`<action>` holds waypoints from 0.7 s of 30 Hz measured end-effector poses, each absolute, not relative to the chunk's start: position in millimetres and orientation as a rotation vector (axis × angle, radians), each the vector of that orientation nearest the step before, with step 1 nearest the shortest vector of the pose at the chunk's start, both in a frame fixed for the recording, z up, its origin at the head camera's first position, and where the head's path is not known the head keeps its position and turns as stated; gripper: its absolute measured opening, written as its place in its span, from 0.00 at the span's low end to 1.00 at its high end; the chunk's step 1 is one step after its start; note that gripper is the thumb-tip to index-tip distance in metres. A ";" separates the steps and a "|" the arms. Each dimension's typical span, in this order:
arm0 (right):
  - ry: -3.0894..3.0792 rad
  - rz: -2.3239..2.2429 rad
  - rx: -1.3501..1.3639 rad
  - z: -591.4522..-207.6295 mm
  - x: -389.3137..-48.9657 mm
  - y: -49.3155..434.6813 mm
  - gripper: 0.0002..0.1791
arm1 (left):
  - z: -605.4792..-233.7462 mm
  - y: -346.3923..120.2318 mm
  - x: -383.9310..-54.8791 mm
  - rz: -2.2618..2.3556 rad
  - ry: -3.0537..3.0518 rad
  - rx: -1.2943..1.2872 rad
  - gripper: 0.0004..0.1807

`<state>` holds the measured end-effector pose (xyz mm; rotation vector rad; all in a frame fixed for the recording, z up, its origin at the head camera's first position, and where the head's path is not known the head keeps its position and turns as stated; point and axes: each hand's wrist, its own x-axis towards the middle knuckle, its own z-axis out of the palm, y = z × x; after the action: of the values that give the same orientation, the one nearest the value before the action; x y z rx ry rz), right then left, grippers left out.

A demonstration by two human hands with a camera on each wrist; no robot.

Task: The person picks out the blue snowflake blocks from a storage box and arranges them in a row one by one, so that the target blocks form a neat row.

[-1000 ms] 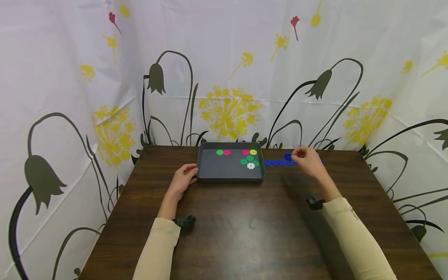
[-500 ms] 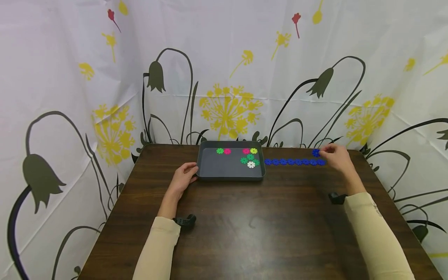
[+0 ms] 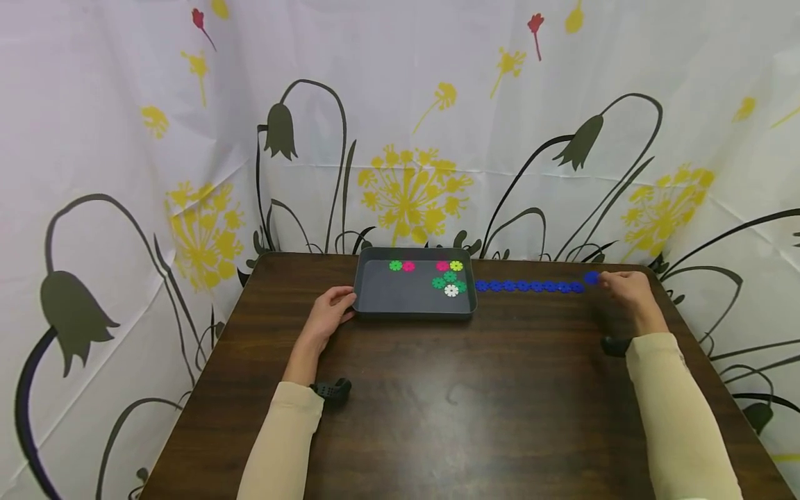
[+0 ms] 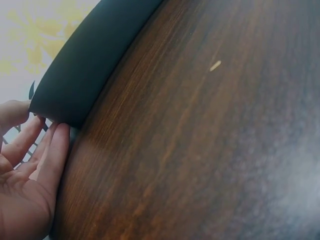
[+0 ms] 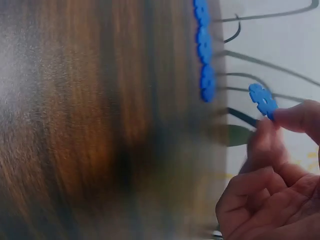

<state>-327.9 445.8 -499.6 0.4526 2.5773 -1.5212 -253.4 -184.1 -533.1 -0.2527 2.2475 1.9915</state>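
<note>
My right hand (image 3: 630, 289) pinches a blue notched flower-shaped disc (image 5: 263, 100) between thumb and fingertips, held up off the table. Just left of it, a row of several blue discs (image 3: 523, 286) lies along the far part of the table, edge to edge or nearly so. A dark grey shallow tray (image 3: 400, 315) stands left of the row. At the tray's left side, my left hand (image 3: 328, 312) holds the edge; in the left wrist view its thumb and fingertips meet the tray's corner. Inside the tray lie green discs (image 3: 450, 276), pink discs (image 3: 408, 267), a yellow disc (image 3: 456, 265) and a white disc (image 3: 451, 291).
The dark wooden table (image 3: 437, 417) stretches toward me. Behind it hangs a white curtain (image 3: 387, 104) with printed flowers, close to the far edge. A small pale speck (image 4: 215, 65) lies on the wood in the left wrist view.
My right hand has moved right with the blue disc, from above the row to beyond its right end. The left hand stays at the tray. The view has shifted slightly.
</note>
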 end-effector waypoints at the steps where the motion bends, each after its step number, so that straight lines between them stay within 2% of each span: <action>1: 2.553 -1.543 0.489 -502.3 -329.2 446.9 0.20 | -532.0 -184.0 -252.9 1.993 2.245 -0.254 0.29; 3: 2.506 -1.577 0.572 -506.9 -331.1 449.0 0.26 | -529.9 -183.8 -251.9 1.998 2.237 -0.255 0.29; 5: 2.454 -1.608 0.633 -511.5 -332.3 451.7 0.27 | -529.7 -183.8 -251.0 1.995 2.234 -0.254 0.29; 17: 2.102 -1.817 0.828 -518.4 -333.1 454.7 0.16 | -537.4 -187.2 -257.2 1.984 2.246 -0.246 0.28; 21: 2.069 -1.779 0.839 -520.8 -336.9 455.7 0.20 | -537.2 -188.6 -256.4 1.978 2.252 -0.261 0.27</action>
<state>-336.9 455.7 -520.8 0.8393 2.0690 -1.7791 -256.4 -188.6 -537.2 -0.2605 2.2518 1.9778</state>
